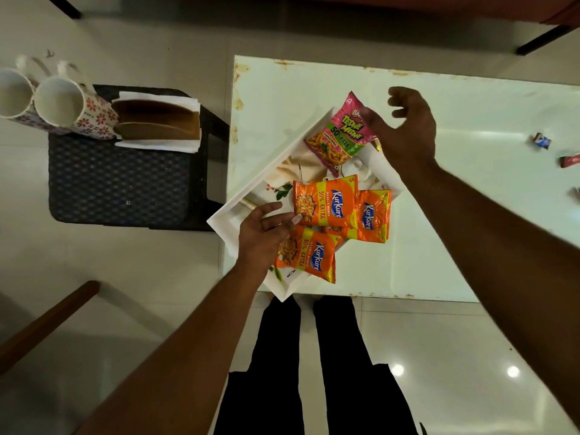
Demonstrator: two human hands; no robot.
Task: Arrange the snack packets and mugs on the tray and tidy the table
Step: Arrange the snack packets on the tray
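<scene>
Reached left hand (262, 234) to corner of an orange packet (324, 202) mid-frame; could not tell if gripped. Held right hand (409, 130) spread open beside pink packet (340, 135) above centre. Saw packets on white tray (224, 226), mugs (91, 117) upper left.

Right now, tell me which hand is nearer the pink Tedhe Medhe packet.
Right. The right hand is beside the pink packet, at its right edge; the left hand is lower, at the orange Kurkure packets.
</scene>
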